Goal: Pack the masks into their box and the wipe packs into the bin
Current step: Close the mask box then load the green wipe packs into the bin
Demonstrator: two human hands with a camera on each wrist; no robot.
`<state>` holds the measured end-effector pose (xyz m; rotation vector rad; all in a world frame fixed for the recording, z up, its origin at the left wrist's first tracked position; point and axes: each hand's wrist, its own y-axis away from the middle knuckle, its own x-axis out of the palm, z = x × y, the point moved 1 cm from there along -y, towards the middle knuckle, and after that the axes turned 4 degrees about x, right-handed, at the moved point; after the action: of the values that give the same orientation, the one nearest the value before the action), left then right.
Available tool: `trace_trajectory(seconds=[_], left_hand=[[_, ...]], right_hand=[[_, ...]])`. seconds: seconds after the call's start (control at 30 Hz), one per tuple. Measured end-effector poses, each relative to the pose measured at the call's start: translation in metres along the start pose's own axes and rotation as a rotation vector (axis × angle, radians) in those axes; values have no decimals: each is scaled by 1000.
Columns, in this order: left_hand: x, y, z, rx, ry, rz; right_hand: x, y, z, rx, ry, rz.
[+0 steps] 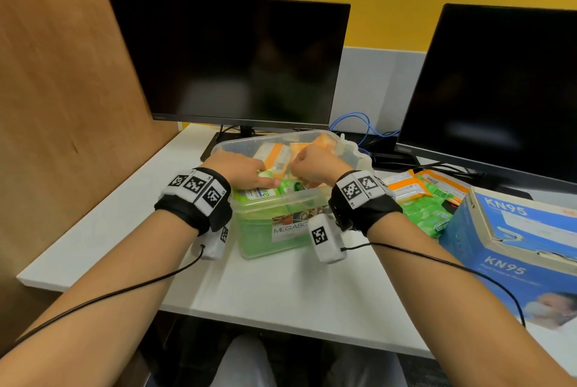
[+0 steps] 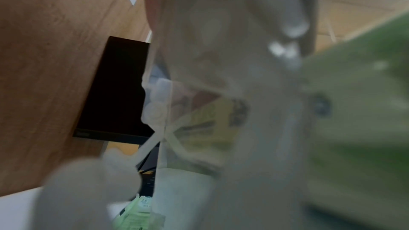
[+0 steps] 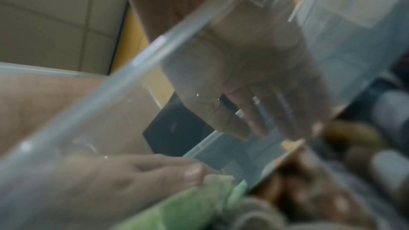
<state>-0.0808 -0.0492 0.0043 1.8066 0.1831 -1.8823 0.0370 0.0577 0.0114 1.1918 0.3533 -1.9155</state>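
- Wipe packs in green wrappers fill the near end of the clear plastic bin at the middle of the white desk; orange packs stand at its far end.
- Your left hand reaches into the bin from the left, fingers stretched out and lying on the green packs, nothing clasped in them.
- Your right hand hovers over the bin's right side with fingers curled in; from the head view you cannot tell whether they pinch a pack.
- More orange and green packs lie loose on the desk just right of the bin, near the blue KN95 mask box at the desk's right edge.
- Two dark monitors stand behind the bin, blue cables looped between them.
- Both wrist views are blurred, showing little beyond the bin's clear wall and green wrapping.
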Motion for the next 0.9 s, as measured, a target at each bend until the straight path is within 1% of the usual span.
trace_trajectory(seconds=[0.03,0.07,0.13,0.2,0.27,0.3,0.37,0.4,0.43,0.47,0.5,0.53,0.57,0.6,0.63,0.67,0.7,0.73,0.77,0.8,0.83,0.87,0.9], left_hand=[[0,0,-1,-5,-14,17],[0,1,-3,-8,-26,27],[-1,1,-3,-4,-38,29],[-2,1,-2,6,-43,21],[-2,1,0,9,-45,13],[-2,1,0,10,-44,11],[-2,1,0,8,-54,8],[-2,1,0,5,-62,8],[-1,1,0,2,-65,12],[-1,0,0,1,-65,16],[-1,0,0,2,-61,23],[-1,-1,0,6,-54,25],[-1,-1,0,10,-41,24],[-1,-1,1,12,-28,16],[-1,-1,1,12,-14,7],[-1,-1,1,9,0,-5],[0,-1,2,3,14,-14],[0,-3,2,-3,20,-19],[1,-4,2,-12,16,-20],[1,-5,3,-22,7,-20],[2,-7,3,-29,2,-16],[3,-8,3,-35,1,-14],[4,-8,3,-39,2,-11]], right_hand=[[0,0,0,39,108,-20],[2,1,1,76,216,9],[5,0,4,128,394,154],[3,-1,5,131,489,245],[2,0,5,112,543,265],[3,-1,4,115,547,253],[4,-2,3,115,449,182],[4,-4,2,100,338,117],[3,-7,-1,68,197,22],[-1,-8,-5,27,25,-107],[-7,-6,-12,-7,-141,-273],[-15,-2,-24,-27,-238,-468],[-24,2,-39,-9,-263,-657],[-32,8,-59,37,-244,-802],[-37,9,-81,112,-206,-879],[-42,10,-105,208,-171,-871],[-45,8,-127,319,-125,-780],[-42,5,-150,436,-52,-622],[-37,4,-167,538,56,-430],[-29,5,-180,604,184,-259],[-19,4,-192,629,307,-157],[-10,3,-199,640,418,-117],[0,-1,-205,654,480,-90]])
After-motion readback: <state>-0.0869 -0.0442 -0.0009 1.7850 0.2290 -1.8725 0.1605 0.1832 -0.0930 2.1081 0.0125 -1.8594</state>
